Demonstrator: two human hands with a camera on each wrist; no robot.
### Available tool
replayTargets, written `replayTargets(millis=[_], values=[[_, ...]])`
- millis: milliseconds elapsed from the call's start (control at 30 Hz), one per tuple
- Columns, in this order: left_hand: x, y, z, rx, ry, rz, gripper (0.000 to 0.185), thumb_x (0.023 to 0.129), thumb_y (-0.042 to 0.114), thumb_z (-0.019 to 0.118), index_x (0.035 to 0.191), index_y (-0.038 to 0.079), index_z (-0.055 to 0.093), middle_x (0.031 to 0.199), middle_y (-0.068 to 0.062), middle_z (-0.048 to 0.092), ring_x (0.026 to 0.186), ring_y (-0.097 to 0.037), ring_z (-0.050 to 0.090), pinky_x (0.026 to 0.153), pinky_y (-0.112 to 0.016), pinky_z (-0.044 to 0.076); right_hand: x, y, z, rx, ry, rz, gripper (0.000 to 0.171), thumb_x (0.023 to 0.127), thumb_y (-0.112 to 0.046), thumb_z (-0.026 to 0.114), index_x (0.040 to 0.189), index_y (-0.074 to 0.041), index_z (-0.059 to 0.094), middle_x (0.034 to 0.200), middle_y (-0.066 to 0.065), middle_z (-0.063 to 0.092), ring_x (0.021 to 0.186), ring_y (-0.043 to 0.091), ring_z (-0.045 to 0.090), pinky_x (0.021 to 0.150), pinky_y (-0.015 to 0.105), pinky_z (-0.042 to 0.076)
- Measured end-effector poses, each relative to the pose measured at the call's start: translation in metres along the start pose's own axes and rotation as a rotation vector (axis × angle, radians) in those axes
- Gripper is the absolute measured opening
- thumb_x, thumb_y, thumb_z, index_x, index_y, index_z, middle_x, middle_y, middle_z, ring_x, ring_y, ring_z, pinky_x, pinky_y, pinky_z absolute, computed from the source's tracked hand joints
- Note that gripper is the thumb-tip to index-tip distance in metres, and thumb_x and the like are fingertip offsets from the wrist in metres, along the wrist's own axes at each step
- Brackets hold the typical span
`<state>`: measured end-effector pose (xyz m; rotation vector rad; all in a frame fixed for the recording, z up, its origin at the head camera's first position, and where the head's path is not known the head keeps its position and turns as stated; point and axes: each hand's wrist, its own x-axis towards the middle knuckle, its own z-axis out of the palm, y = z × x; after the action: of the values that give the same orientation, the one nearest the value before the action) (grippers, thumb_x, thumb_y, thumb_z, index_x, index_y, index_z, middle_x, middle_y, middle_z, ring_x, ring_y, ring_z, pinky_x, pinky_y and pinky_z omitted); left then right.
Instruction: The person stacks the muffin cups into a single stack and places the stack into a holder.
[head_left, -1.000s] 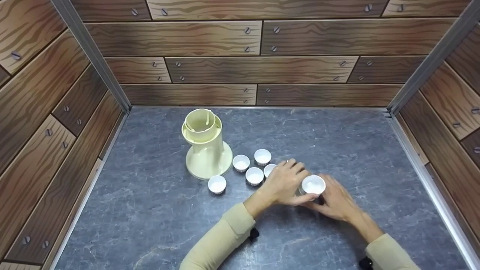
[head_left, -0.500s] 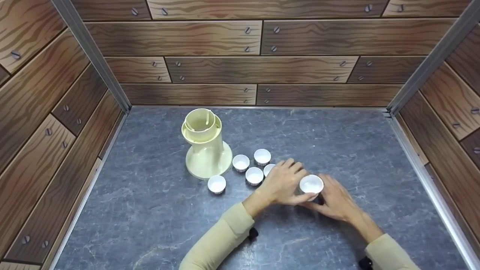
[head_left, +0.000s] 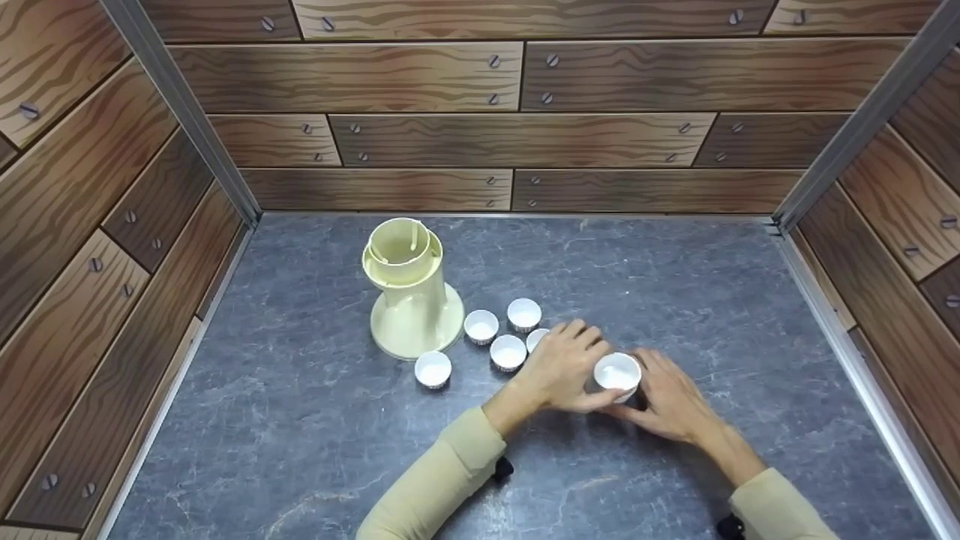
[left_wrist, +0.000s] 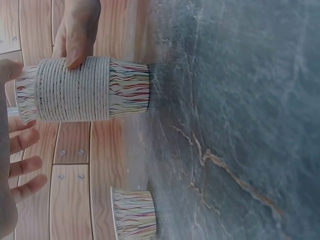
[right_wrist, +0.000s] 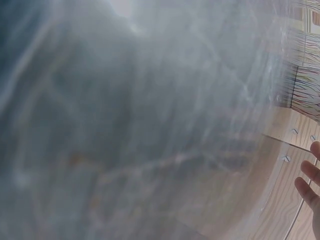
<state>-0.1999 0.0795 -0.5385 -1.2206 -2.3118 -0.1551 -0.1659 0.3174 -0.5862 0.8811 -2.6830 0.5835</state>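
Here, your two hands meet around a stack of nested paper cups (head_left: 617,373) that stands on the grey stone-look tabletop (head_left: 315,450), to the right of and nearer you than the cream dispenser (head_left: 411,289). Your left hand (head_left: 564,365) has its thumb curled onto the near side of the stack and its fingers bent across the far side, so it grips the stack; your right hand (head_left: 670,397) closes in from the other side, and the left wrist view shows one of its fingertips (left_wrist: 75,37) pressing on the ribbed rims of the stack (left_wrist: 82,89), whose bottom cup carries wavy coloured lines. In the right wrist view only blurred tabletop and a few fingertips show. Just beyond your left hand, toward the dispenser, a single cup (head_left: 535,340) is half hidden by your knuckles. Farther on, four loose cups stand apart between your hands and the dispenser's base: one (head_left: 433,369) nearest you, one (head_left: 508,352), one (head_left: 481,326) and one (head_left: 523,314) farthest back.
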Motion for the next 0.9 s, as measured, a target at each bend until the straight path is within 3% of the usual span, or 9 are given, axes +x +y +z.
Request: replayTargets(millis=[333,900], values=[[-0.002,0.002,0.005,0.004,-0.011,0.003,0.066,0.093,0.075,0.038,0.115,0.021,0.068,0.105,0.004,0.059,0.094,-0.015,0.050,0.077,-0.028,0.045,0.000,0.001,0.001,-0.017,0.018,-0.032,0.072,0.079,-0.056,0.081,0.123,-0.003,0.059,0.111,0.008,0.058,0.100,0.027,0.056,0.087,0.049,0.048],[-0.004,0.004,0.011,0.007,-0.040,0.000,0.067,0.092,0.077,0.037,0.114,0.022,0.068,0.108,0.003,0.059,0.097,-0.016,0.051,0.078,-0.031,0.046,0.002,0.003,-0.001,-0.080,0.002,-0.067,0.072,0.080,-0.058,0.078,0.121,-0.002,0.061,0.113,0.010,0.058,0.101,0.029,0.056,0.089,0.049,0.047]])
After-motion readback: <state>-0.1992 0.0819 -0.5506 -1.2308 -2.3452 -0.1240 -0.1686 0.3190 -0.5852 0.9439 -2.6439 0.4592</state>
